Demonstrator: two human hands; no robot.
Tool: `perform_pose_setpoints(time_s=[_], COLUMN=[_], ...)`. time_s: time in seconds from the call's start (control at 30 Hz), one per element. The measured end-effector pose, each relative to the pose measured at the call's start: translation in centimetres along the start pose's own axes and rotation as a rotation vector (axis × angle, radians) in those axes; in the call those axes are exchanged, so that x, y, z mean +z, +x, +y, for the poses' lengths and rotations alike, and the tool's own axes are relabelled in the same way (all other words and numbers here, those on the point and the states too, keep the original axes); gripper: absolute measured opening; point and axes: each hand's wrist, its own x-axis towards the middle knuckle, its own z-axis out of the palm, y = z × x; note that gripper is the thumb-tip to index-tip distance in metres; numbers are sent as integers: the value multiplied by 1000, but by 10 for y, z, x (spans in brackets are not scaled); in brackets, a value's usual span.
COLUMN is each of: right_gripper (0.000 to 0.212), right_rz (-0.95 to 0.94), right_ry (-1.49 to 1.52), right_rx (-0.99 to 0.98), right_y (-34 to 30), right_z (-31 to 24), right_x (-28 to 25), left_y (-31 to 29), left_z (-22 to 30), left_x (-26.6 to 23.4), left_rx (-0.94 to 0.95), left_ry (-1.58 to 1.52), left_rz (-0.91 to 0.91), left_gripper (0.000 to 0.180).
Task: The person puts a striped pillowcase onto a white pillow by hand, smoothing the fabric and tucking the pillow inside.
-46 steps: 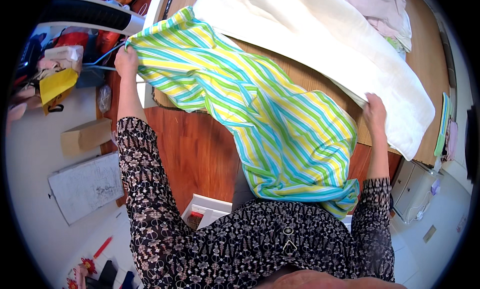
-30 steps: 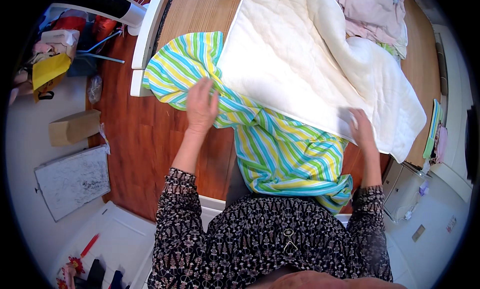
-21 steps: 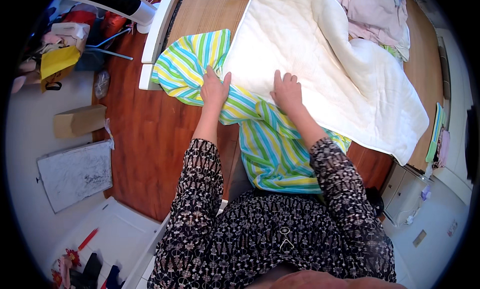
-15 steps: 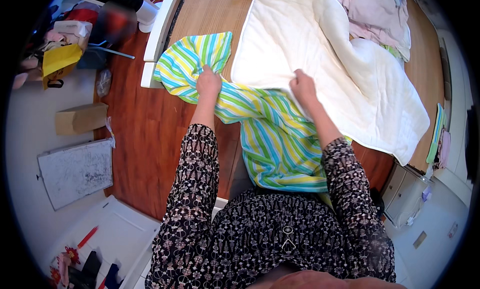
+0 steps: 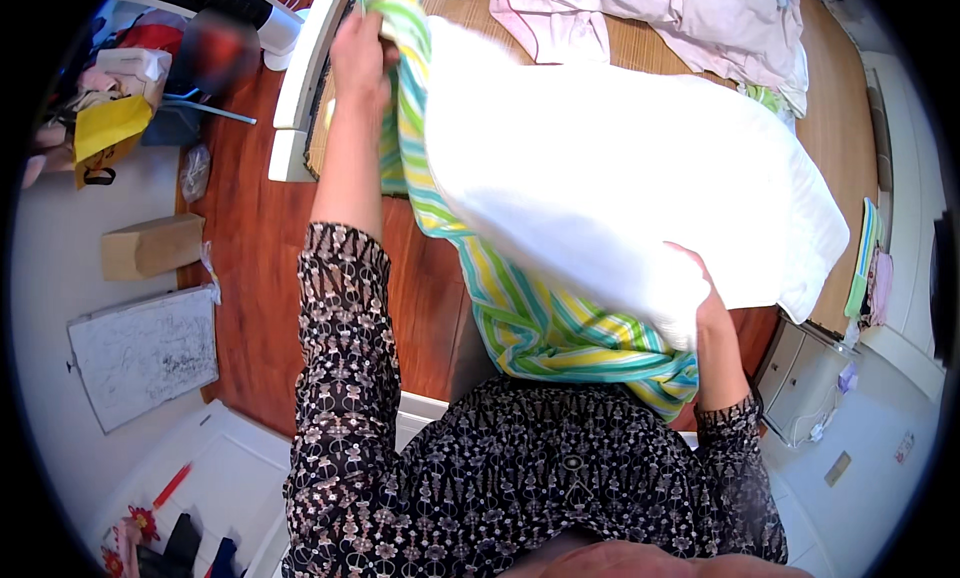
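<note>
A striped fabric sheet [image 5: 500, 308] in green, yellow, blue and white hangs in folds in front of my body and runs up to the far left. My left hand [image 5: 360, 63] is closed around its upper end, raised over the left corner of the wooden surface. A thick white quilt [image 5: 620, 158] spreads from there toward me, its near part lifted and blurred. At the quilt's near right edge my right hand [image 5: 705, 288] grips it, the fingers partly hidden by the white fabric. Part of the striped sheet lies underneath the quilt.
The quilt lies over a wooden bed board [image 5: 840, 158] with a white frame [image 5: 300, 98]. Pale pink clothes [image 5: 650, 18] are heaped at the far side. A cardboard box [image 5: 150, 248] and a whiteboard [image 5: 145, 353] stand left; a white cabinet [image 5: 805, 378] is at the right.
My left hand has moved up and away, pulling the striped sheet's end with it. My right hand has come down and right, drawing the quilt's near edge toward me over the stripes.
</note>
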Motion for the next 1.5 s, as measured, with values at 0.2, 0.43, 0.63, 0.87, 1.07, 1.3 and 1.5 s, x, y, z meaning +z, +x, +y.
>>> perform_pose_setpoints(time_s=[0.2, 0.43, 0.63, 0.87, 1.07, 1.3, 1.5], right_gripper=[29, 53, 84, 41, 13, 49, 53], right_rz=[-263, -286, -313, -432, -446, -408, -271], right_ry=[-965, -1201, -1674, -1871, -1678, -1421, -1645], right_rx=[-191, -508, -938, -868, -724, -574, -519], right_y=[26, 63, 105, 158, 175, 104, 116], right_z=[71, 14, 45, 100, 124, 64, 121], right_x=[9, 34, 137, 135, 110, 77, 125], left_y=[27, -33, -59, -86, -107, -111, -113], left_z=[-69, -128, -67, -63, -86, -37, -46], left_x=[4, -78, -68, -65, -69, -52, -32], left_rx=[264, -242, -173, -90, -289, -379, -313], left_ry=[1203, 149, 50, 56, 50, -175, -345], left_rz=[70, 368, 364, 148, 109, -48, -132], left_gripper=[32, 17, 15, 16, 16, 22, 28])
